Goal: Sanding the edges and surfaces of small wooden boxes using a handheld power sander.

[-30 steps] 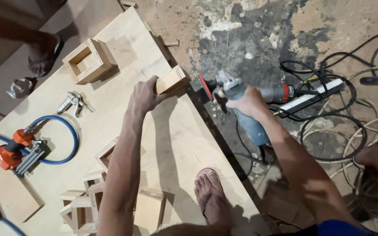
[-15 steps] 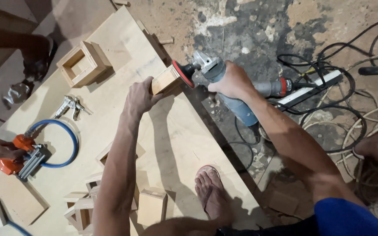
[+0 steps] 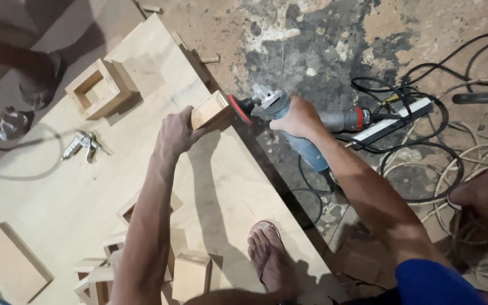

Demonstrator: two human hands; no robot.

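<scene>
- Head view: left hand (image 3: pixel 175 134) pinches a small wooden block (image 3: pixel 211 110) at the plywood sheet's (image 3: pixel 74 192) edge, fingers wrapped tight around it.
- Right hand (image 3: pixel 297 120) is closed around the blue grinder (image 3: pixel 303 133), just beside the block.
- Red disc (image 3: pixel 239 108) now touches the block's end; a second ago it stood apart, so sanding looks under way.
- Block sits lower along the sheet's edge than half a second ago.
- Hollow box (image 3: pixel 98 89) lies well apart on the sheet.
</scene>
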